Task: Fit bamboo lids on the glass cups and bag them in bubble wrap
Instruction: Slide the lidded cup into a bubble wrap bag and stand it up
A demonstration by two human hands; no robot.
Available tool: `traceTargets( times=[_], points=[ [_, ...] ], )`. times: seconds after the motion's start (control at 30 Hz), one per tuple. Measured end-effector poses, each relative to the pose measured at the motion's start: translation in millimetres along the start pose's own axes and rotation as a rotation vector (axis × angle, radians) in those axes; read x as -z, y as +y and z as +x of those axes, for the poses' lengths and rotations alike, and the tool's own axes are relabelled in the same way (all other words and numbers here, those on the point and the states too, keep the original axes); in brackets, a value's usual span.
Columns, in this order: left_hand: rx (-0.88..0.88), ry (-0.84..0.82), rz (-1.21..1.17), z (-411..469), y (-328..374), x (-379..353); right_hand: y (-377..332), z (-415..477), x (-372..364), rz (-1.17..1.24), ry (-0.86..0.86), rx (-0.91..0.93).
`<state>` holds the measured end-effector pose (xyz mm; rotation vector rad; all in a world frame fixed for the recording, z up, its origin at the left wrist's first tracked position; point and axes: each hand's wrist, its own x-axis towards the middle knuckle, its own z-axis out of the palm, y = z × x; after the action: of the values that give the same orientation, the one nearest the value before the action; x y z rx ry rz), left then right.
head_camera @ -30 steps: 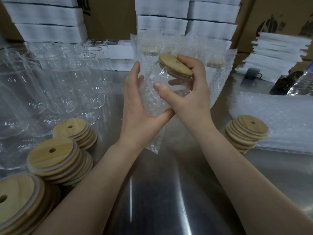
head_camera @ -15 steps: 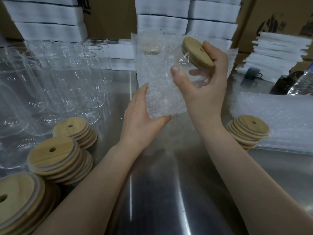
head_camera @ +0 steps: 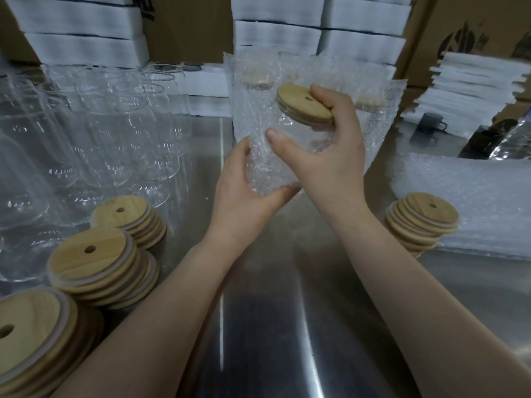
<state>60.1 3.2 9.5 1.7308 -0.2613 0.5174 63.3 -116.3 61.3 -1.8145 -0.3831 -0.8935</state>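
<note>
Right hand (head_camera: 324,159) gripping lidded cup (head_camera: 303,107), bag (head_camera: 265,168) beneath

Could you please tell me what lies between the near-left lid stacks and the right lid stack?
Head view: bare steel table, crossed by the person's left forearm and right forearm.

Left hand (head_camera: 242,193) and right hand (head_camera: 327,159) close together, fingers (head_camera: 326,94) curled.

Nearer you than the bubble-wrap bag (head_camera: 258,116), the counter (head_camera: 273,326) gives a wide bare lane. Left of the bag, glass cups (head_camera: 115,133) and lid stacks (head_camera: 94,262) crowd the way. Right of it sit another lid stack (head_camera: 422,222) and bubble-wrap sheets (head_camera: 474,191). Behind it, white foam stacks (head_camera: 275,33) wall you in.
</note>
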Motion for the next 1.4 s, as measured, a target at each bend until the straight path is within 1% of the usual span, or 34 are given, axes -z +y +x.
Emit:
traceTargets(
  times=[0.1, 0.4, 0.53, 0.63, 0.7, 0.83, 1.0, 1.1, 1.23, 1.33, 1.4],
  points=[
    [-0.011, 0.005, -0.06, 0, -2, 0, 1, -2, -3, -0.018, -0.029, -0.029],
    [0.018, 0.024, -0.142, 3, -9, 2, 3, -2, -5, -0.065, -0.111, -0.079],
    [0.025, 0.0, -0.194, 5, -11, 3, 4, -1, -5, -0.047, -0.153, -0.103],
    [0.059, -0.04, -0.281, 6, -10, 5, 4, 1, -6, 0.001, -0.196, -0.142],
    [0.08, -0.079, -0.343, 6, -9, 6, 4, 3, -4, 0.082, -0.176, -0.18],
    [0.1, -0.128, -0.405, 7, -6, 9, 3, 13, 5, 0.302, -0.008, -0.331],
    [0.077, -0.162, -0.424, 7, -6, 12, 8, 18, 12, 0.523, 0.044, -0.455],
    [0.025, -0.127, -0.463, 9, -1, 14, 7, 20, 13, 0.72, 0.085, -0.496],
    [-0.001, -0.059, -0.508, 12, 3, 17, 6, 24, 17, 0.962, 0.102, -0.501],
    [-0.006, -0.013, -0.502, 12, 5, 19, 8, 24, 18, 1.054, 0.101, -0.513],
    [-0.008, -0.003, -0.492, 11, 6, 19, 10, 24, 19, 1.031, 0.094, -0.535]
  ],
)
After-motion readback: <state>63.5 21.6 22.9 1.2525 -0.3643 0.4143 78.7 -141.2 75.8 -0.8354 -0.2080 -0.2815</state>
